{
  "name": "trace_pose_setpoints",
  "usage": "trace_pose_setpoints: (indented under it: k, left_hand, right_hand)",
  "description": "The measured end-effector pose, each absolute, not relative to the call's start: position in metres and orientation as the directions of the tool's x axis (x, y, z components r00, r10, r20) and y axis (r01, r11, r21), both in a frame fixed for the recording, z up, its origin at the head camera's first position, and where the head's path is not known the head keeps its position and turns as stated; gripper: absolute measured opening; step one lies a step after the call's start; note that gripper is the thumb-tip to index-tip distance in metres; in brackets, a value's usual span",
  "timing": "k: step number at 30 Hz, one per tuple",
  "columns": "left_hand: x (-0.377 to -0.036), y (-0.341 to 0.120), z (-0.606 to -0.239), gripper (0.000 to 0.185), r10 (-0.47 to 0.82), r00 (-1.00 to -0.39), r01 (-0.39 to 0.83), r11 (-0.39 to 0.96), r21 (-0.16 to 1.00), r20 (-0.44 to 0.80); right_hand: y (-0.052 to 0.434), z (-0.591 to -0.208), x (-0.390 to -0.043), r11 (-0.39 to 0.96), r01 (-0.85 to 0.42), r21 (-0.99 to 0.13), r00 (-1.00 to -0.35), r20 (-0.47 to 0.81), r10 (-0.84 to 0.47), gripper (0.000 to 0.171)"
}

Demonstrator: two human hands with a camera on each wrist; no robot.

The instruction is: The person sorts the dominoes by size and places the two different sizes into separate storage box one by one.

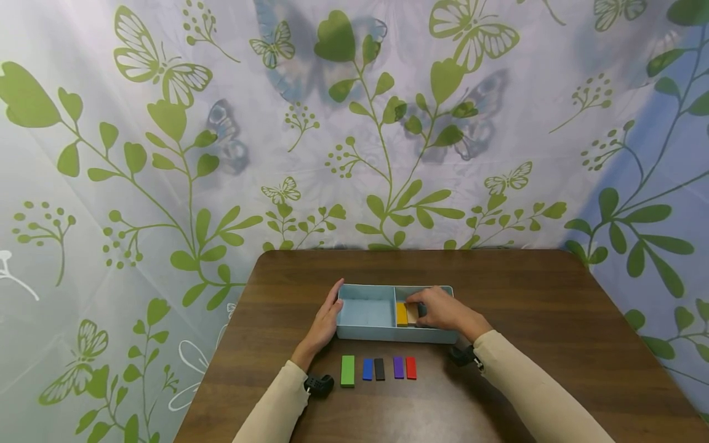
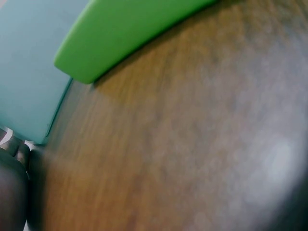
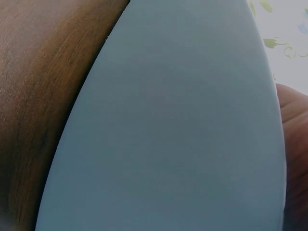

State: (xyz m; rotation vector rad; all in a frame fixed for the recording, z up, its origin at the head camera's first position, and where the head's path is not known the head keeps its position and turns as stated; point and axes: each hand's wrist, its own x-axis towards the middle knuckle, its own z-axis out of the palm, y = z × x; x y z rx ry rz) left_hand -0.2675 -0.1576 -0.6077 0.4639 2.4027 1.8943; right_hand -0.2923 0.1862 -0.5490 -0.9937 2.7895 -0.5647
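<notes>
The pale wooden block (image 1: 412,312) sits in the right compartment of the light blue divided tray (image 1: 365,289), low and centre in the head view, pressed against an orange block (image 1: 401,314) that stands on edge beside the divider. The right hand (image 1: 440,309) reaches over the tray's front wall with fingers curled down onto the pale block, pinching it at its top, seemingly so it can be seated flush against the orange one. The left hand (image 1: 325,321) lies with straight, relaxed fingers flat against the tray's left end wall, a hold that looks meant to keep the tray from sliding on the brown wooden table (image 1: 554,295). The left compartment holds nothing visible. Just below the tray, near the front wall, a row of blocks lies flat: green block (image 1: 347,370), blue block (image 1: 367,369), black block (image 1: 379,368), purple block (image 1: 398,367) and red block (image 1: 411,367), well within either hand's reach. The wrist views are too close and blurred to add more than tray wall, table grain and the green block's end (image 2: 120,33).
</notes>
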Motion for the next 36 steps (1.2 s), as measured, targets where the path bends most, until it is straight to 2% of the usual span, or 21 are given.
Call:
trace_pose_setpoints:
  k: [7, 19, 28, 36]
  left_hand:
    - [-0.267, -0.157, -0.608, 0.056, 0.264, -0.955, 0.195, 0.205, 0.959, 0.138]
    - [-0.268, -0.157, -0.607, 0.056, 0.269, -0.952, 0.200, 0.198, 0.960, 0.142]
    - [-0.267, -0.158, -0.607, 0.056, 0.266, -0.954, 0.197, 0.197, 0.960, 0.141]
    - [-0.267, -0.158, -0.607, 0.056, 0.261, -0.955, 0.194, 0.202, 0.960, 0.139]
  right_hand:
    - [0.190, -0.547, -0.291, 0.720, -0.570, -0.395, -0.782, -0.005, -0.623, 0.051]
    - [0.197, -0.530, -0.278, 0.674, -0.506, -0.538, -0.823, 0.067, -0.565, 0.056]
    - [0.195, -0.515, -0.259, 0.583, -0.497, -0.642, -0.821, 0.130, -0.557, 0.062]
    - [0.189, -0.507, -0.243, 0.559, -0.534, -0.634, -0.804, 0.178, -0.567, 0.065]
